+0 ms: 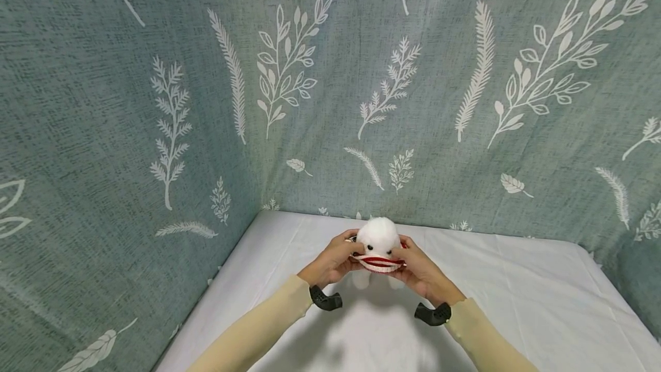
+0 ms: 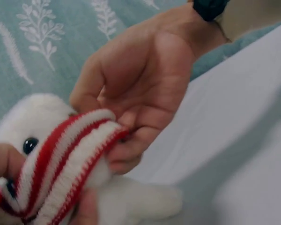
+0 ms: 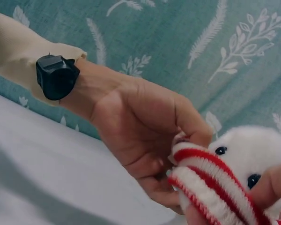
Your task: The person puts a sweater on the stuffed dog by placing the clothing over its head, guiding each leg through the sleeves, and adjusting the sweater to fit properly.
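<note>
A white plush toy (image 1: pixel 379 231) with black eyes stands upright between my hands, its head rising above a red-and-white striped knitted garment (image 1: pixel 379 264). My left hand (image 1: pixel 338 257) pinches one side of the knit, thumb near the toy's face. On the opposite side my right hand (image 1: pixel 420 268) pinches the other end, and the band is stretched across the face just below the eyes. In the left wrist view a plush limb (image 2: pixel 152 201) sticks out under the knit. The right wrist view shows the striped edge (image 3: pixel 210 183) folded in layers between the fingers.
White cloth (image 1: pixel 516 291) covers the table below the toy. Grey-green fabric walls (image 1: pixel 330 102) with white leaf prints enclose the back and sides. A black wrist band (image 1: pixel 326 298) is on the left wrist, another (image 1: pixel 432 314) on the right.
</note>
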Motion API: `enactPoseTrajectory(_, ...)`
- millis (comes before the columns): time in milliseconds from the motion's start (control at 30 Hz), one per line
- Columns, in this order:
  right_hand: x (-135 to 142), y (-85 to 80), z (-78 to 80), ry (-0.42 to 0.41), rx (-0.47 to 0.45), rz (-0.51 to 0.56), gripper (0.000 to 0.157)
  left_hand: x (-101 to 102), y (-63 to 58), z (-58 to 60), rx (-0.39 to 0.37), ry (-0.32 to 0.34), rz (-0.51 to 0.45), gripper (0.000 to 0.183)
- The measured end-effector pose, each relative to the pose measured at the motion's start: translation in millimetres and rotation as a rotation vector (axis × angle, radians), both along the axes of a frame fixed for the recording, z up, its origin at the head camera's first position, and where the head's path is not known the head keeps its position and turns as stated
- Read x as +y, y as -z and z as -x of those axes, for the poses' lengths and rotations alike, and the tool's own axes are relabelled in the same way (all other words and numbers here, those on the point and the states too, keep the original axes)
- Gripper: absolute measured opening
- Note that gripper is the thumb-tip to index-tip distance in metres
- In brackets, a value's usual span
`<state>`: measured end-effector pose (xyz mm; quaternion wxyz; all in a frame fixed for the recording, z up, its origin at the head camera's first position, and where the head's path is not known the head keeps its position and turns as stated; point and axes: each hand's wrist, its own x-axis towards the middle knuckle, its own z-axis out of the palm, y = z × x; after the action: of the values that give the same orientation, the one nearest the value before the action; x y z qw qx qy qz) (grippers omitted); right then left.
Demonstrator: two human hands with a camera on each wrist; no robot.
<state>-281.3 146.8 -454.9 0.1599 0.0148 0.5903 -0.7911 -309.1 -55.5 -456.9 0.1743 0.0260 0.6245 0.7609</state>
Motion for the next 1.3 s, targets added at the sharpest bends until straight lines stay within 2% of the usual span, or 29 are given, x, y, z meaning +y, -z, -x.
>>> enactPoseTrajectory(167,1,-4.4,1.3,-0.02,-0.049,0.097,0.071,-3,-3.7,3.2,-0.037,0.066,0.011,0.068)
enactPoseTrajectory(333,1,-5.6,1.9,-0.02,-0.071,0.147,0.075,0,-6.9,3.0,-0.036,0.058,-0.012,0.072)
enactPoseTrajectory(467,-3,-6.4,1.1,-0.009,-0.057,0.137,0.078,6,-7.0,-0.4,-0.025,0.031,-0.027,0.08)
enactPoseTrajectory(667,-8,-5.9,0.2,0.02,0.011,0.062,0.08,11,-4.2,-1.7,-0.019,0.003,-0.058,0.088)
enactPoseTrajectory(833,-1,-1.3,2.8,-0.006,0.036,-0.017,0.078,3,-1.6,2.0,0.009,0.066,-0.044,0.079)
enactPoseTrajectory(1000,15,4.9,6.4,-0.074,0.107,-0.137,0.076,-10,6.4,10.5,0.088,0.128,0.054,0.071)
enactPoseTrajectory(1100,22,9.8,9.2,-0.109,0.145,-0.188,0.076,-16,12.3,17.1,0.15,0.138,0.12,0.067)
enactPoseTrajectory(1300,29,16.8,12.4,-0.115,0.23,-0.28,0.076,-21,18.6,27.6,0.251,0.146,0.247,0.063)
